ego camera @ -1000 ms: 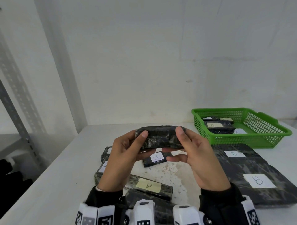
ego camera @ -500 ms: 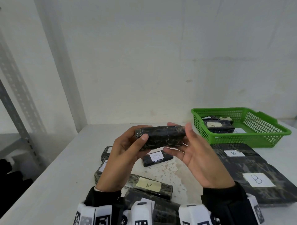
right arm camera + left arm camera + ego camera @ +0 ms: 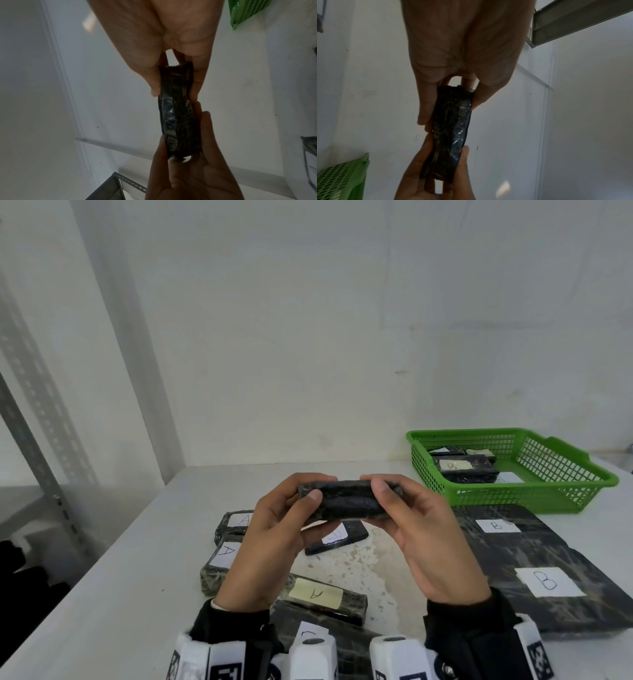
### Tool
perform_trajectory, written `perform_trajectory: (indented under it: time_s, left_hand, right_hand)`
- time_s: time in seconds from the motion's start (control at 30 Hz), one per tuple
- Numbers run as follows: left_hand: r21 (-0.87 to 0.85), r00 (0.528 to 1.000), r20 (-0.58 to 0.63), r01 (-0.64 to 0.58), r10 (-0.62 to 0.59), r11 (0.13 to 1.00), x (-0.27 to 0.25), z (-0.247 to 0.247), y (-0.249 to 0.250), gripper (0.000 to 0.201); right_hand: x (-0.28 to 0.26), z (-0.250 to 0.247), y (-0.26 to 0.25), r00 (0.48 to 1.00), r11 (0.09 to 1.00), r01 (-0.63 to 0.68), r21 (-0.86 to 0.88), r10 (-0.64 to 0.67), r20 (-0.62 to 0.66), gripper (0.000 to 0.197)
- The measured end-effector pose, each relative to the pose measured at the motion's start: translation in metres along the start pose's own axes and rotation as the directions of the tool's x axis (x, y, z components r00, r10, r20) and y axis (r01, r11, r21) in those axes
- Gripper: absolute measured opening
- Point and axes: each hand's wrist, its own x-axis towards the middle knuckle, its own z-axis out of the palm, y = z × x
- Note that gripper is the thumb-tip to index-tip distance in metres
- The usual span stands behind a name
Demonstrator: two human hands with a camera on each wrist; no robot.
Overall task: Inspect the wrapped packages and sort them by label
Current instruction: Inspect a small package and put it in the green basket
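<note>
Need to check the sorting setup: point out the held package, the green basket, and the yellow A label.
held package [image 3: 346,503], head view, middle of its dark wrapped side.
green basket [image 3: 534,497], head view, near mesh wall.
yellow A label [image 3: 315,594], head view, centre of the sticker.

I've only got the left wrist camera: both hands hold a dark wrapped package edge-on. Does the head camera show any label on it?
Observer: No. On the held package only dark wrap faces the head camera.
Operator: What is inside the green basket?
Observer: The green basket holds dark packages; the top package bears a B label.
Operator: What lies nearer the person?
Observer: At least three packages labelled A lie on the table; the nearest A package has a yellowish label.
</note>
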Motion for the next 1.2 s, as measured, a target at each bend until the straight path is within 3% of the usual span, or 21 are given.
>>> perform_trajectory:
  time_s: [0.2,0.4,0.53,0.63,0.77,0.87,0.97,1.2]
  left_hand:
    - [0.034,0.999,-0.031,-0.011,0.012,0.999,-0.002,0.004,-0.001,0.024]
    - [0.031,0.999,-0.044,-0.008,0.009,0.999,0.003,0.000,0.002,0.023]
    - [-0.028,1.000,-0.020,0.008,-0.009,1.000,-0.004,0.000,-0.003,0.036]
    - [-0.019,0.999,-0.043,-0.010,0.010,1.000,-0.006,0.003,-0.005,0.029]
    - [-0.002,0.997,-0.067,-0.032,0.032,0.999,-0.002,0.005,-0.001,0.017]
    - [-0.016,0.996,-0.085,-0.010,0.009,1.000,-0.002,0.005,-0.001,0.017]
    - [-0.022,0.995,-0.101,0.011,-0.013,1.000,-0.004,0.009,-0.004,0.029]
    - [-0.010,0.988,-0.155,-0.025,0.024,1.000,-0.001,0.009,-0.002,0.016]
  right_hand:
    - [0.001,-0.003,0.006,0.995,0.995,0.074,-0.074,-0.078,-0.057,0.030]
    - [-0.001,-0.003,0.006,0.999,0.999,-0.030,0.037,0.029,0.020,0.043]
    - [0.000,-0.006,0.004,1.000,1.000,0.011,0.005,-0.011,0.002,0.031]
    - [-0.001,-0.005,0.004,1.000,1.000,0.026,-0.008,-0.026,-0.004,0.026]
    - [-0.006,-0.001,0.003,1.000,1.000,-0.005,-0.011,0.005,-0.001,0.043]
    - [-0.004,0.001,0.006,0.998,0.997,0.041,-0.063,-0.044,-0.054,0.041]
    - [-0.003,0.002,0.009,0.990,0.990,0.090,-0.104,-0.101,-0.102,0.032]
    - [-0.004,0.006,0.009,0.999,1.000,-0.027,0.000,0.027,-0.027,0.038]
